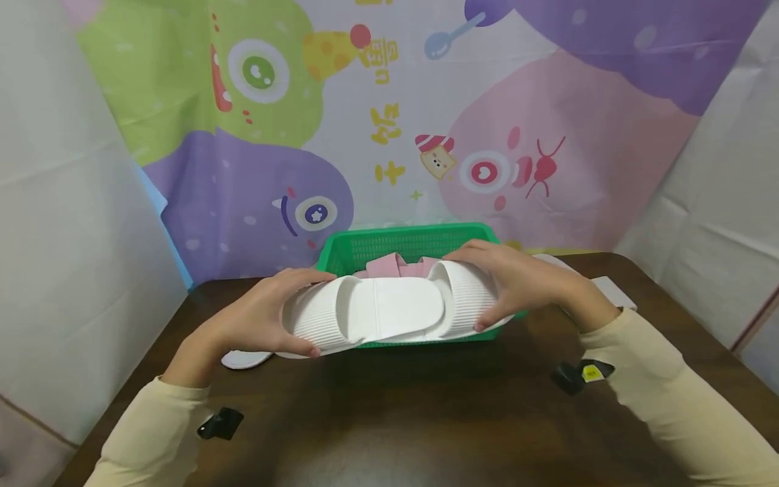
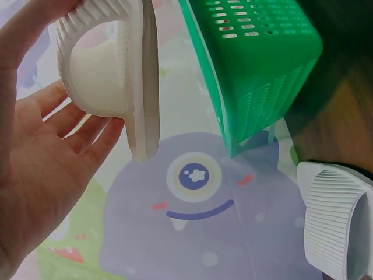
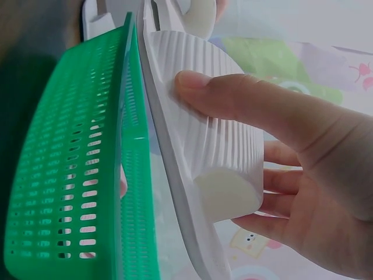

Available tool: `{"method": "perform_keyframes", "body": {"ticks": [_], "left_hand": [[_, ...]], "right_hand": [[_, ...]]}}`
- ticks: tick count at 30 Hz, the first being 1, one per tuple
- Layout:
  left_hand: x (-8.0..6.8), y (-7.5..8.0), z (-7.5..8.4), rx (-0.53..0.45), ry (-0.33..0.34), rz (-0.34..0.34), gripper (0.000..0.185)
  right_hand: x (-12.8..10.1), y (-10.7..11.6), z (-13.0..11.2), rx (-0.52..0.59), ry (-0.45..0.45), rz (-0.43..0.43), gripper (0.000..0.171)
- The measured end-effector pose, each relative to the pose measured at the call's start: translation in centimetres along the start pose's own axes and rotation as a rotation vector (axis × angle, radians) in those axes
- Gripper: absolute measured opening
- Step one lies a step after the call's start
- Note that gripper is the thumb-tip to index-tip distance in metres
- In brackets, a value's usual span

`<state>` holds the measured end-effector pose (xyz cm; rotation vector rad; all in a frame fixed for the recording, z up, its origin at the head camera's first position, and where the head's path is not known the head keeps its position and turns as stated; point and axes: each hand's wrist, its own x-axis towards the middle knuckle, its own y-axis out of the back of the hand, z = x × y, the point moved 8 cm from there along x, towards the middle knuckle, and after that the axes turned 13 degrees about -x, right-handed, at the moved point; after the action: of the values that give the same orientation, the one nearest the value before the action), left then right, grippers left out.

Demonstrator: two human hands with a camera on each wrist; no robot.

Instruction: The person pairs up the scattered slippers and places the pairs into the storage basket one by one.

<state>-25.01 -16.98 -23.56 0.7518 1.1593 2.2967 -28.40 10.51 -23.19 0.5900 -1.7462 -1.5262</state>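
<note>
Both hands are gripping a pair of white ribbed plastic slippers lying crosswise before the green perforated plastic basket: left hand clasping one end, right hand the other.

A dark wooden table carries a green basket and a white slipper.

Slippers before basket, btwn hands.

White ribbed slippers, green basket
</note>
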Motion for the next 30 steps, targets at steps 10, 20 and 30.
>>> {"method": "perform_keyframes", "body": {"ticks": [10,20,30], "left_hand": [[0.5,-0.1,-0.7,-0.01,0.008,-0.009,0.091],[1.0,-0.2,-0.6,-0.007,0.009,-0.019,0.092],[1.3,-0.3,-0.4,-0.011,0.004,-0.018,0.091]], "right_hand": [[0.4,-0.2,0.3,0.016,0.012,0.0,0.093],[0.7,-0.5,0.8,0.027,-0.014,-0.016,0.092],[0.9,-0.5,0.5,0.002,-0.001,-0.002,0.094]]}}
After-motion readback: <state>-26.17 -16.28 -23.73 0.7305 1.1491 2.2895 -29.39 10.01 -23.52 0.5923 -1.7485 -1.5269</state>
